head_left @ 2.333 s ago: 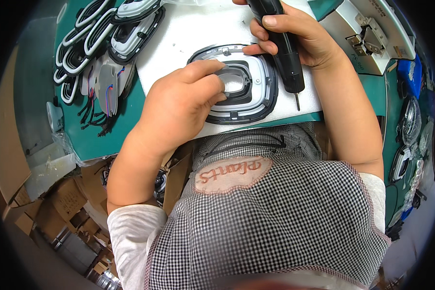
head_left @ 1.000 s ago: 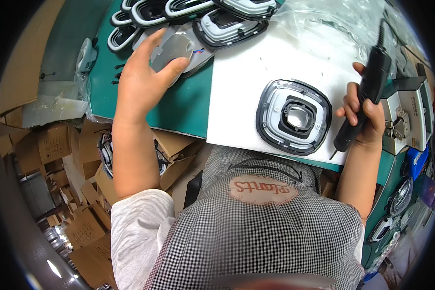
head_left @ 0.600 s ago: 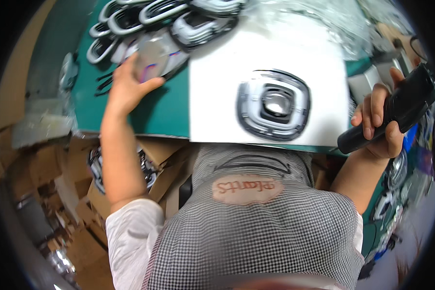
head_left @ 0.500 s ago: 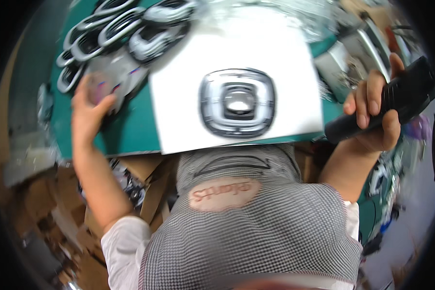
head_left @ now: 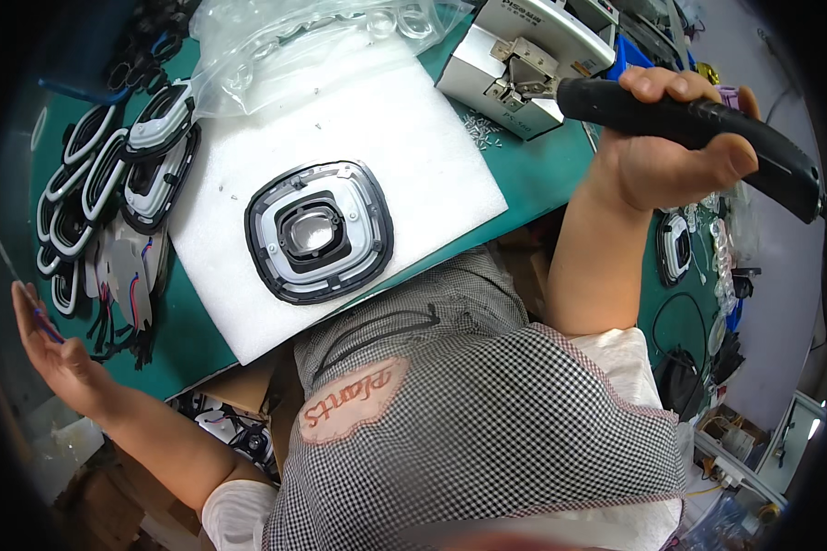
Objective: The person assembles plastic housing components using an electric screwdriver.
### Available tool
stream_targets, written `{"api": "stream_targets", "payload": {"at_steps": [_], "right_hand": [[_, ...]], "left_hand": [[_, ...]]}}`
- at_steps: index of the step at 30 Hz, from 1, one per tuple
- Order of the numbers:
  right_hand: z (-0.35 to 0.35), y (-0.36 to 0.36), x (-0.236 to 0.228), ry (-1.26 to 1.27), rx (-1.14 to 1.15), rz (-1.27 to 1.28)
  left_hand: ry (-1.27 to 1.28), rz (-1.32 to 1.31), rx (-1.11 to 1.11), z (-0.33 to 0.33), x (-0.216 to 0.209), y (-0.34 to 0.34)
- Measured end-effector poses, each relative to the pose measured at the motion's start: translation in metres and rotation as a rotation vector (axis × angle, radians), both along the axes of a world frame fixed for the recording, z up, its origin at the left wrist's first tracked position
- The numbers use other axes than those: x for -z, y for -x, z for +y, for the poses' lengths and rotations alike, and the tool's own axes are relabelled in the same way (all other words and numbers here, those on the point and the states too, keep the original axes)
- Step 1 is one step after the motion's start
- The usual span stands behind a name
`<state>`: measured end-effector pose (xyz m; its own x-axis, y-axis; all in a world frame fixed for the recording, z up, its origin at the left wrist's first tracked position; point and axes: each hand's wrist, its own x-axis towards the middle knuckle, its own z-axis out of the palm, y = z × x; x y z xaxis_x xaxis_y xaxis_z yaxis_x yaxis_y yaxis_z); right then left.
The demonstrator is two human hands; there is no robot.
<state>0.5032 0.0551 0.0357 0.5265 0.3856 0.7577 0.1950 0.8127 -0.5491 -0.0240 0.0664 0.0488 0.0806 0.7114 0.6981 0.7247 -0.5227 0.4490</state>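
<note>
Black-and-grey frame on our white foam pad, right hand right of pad, fingers wrapped round black screwdriver, left hand left of pad, its grasp we cannot tell

Looks like a small assembly workshop, judging by a green workbench with piled look-alike frames, loose screws beside a boxy machine, and a corded screwdriver. Seems to include cardboard boxes below, though too dim for certainty.
</note>
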Motion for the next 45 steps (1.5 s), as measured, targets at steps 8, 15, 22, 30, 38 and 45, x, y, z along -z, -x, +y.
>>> {"api": "stream_targets", "payload": {"at_steps": [8,15,22,30,38,45], "right_hand": [[0.018,0.002,0.009,0.058,0.134,-0.069],[0.02,0.003,0.015,0.097,0.148,-0.075],[0.023,0.005,0.015,0.134,-0.519,-0.008],[0.013,0.077,0.007,-0.026,-0.861,0.007],[0.02,0.103,0.01,-0.093,-0.969,-0.093],[0.027,0.094,0.009,0.053,-1.122,-0.261]], "left_hand": [[0.141,-0.02,0.023,-0.008,0.01,-0.019],[0.212,-0.058,0.06,-0.011,0.016,-0.026],[0.441,-0.11,0.216,-0.029,0.024,-0.052],[0.418,0.389,0.367,-0.025,0.034,-0.126],[0.469,0.371,0.414,-0.026,0.049,-0.154],[0.45,0.336,0.461,-0.022,0.058,-0.161]]}}
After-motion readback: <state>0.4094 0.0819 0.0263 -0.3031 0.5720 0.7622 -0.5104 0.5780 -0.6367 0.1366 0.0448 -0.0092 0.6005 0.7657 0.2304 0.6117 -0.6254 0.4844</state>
